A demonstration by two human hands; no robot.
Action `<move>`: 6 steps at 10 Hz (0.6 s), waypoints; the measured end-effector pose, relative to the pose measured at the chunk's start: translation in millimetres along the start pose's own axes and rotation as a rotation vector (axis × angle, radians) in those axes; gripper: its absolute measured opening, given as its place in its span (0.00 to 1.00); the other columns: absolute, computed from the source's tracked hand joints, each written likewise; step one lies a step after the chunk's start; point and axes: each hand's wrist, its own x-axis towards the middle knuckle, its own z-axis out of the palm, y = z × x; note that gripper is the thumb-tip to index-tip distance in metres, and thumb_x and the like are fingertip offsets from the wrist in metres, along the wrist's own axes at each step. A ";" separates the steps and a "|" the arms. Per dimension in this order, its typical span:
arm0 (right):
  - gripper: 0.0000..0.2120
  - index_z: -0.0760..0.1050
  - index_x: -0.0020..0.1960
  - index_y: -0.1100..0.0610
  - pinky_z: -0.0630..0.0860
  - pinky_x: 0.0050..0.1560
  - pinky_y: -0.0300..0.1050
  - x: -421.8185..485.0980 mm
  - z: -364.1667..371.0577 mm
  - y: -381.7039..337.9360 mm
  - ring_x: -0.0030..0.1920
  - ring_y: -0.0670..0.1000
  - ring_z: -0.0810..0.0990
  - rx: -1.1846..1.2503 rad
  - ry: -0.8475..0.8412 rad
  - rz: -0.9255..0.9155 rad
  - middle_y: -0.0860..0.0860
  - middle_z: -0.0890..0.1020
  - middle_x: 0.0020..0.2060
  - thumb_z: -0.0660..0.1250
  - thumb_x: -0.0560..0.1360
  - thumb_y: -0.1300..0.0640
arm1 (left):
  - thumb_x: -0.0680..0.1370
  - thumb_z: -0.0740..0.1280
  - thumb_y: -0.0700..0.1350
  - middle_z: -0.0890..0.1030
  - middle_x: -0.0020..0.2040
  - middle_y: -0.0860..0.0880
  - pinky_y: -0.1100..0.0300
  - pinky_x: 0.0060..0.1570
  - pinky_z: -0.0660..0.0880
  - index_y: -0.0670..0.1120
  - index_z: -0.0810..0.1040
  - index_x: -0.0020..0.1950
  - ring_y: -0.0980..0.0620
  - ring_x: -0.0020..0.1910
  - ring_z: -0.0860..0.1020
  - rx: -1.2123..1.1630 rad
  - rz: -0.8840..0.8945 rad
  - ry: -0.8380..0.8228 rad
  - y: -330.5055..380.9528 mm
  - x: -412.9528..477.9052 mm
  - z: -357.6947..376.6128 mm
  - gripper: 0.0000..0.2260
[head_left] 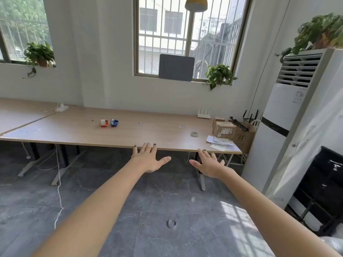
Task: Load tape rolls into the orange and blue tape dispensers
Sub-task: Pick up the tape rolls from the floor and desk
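Reaching, both empty & splayed: left hand [148, 158], right hand [208, 165]; tape roll [194, 134] small, blurry; dispensers' insides unreadable.

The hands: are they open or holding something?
Open and empty: left hand and right hand show spread fingers, nothing in them.

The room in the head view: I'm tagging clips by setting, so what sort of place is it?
Probably a small office or workroom. A long wooden desk on metal legs runs along the wall, a floor-standing air conditioner stands at the right, and cardboard boxes and papers sit at the desk's end.
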 end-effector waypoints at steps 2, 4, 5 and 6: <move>0.37 0.40 0.77 0.49 0.43 0.71 0.69 8.2 -3.7 10.9 0.77 0.59 0.41 -0.013 0.017 -0.013 0.50 0.44 0.78 0.47 0.76 0.33 | 0.74 0.40 0.72 0.40 0.80 0.45 0.42 0.76 0.40 0.46 0.40 0.79 0.48 0.79 0.39 0.036 -0.007 -0.006 8.7 8.1 -0.2 0.42; 0.36 0.40 0.77 0.48 0.43 0.71 0.69 20.9 2.3 28.7 0.77 0.57 0.41 0.004 0.030 -0.007 0.50 0.44 0.78 0.47 0.76 0.33 | 0.74 0.41 0.71 0.42 0.80 0.45 0.42 0.76 0.41 0.46 0.41 0.79 0.48 0.79 0.41 0.022 0.010 0.053 15.9 13.8 7.2 0.41; 0.36 0.40 0.77 0.48 0.44 0.72 0.69 26.3 19.9 34.5 0.77 0.58 0.42 0.028 -0.012 -0.008 0.50 0.45 0.78 0.47 0.76 0.33 | 0.75 0.42 0.71 0.44 0.80 0.44 0.42 0.75 0.41 0.45 0.43 0.79 0.48 0.79 0.42 0.030 0.017 0.041 16.4 18.7 26.8 0.41; 0.36 0.41 0.77 0.49 0.43 0.71 0.69 34.3 44.5 44.1 0.77 0.58 0.41 0.048 -0.059 0.001 0.50 0.45 0.78 0.48 0.77 0.33 | 0.75 0.42 0.70 0.45 0.80 0.44 0.41 0.75 0.41 0.45 0.43 0.79 0.47 0.79 0.43 0.034 0.011 0.007 15.6 35.5 54.6 0.41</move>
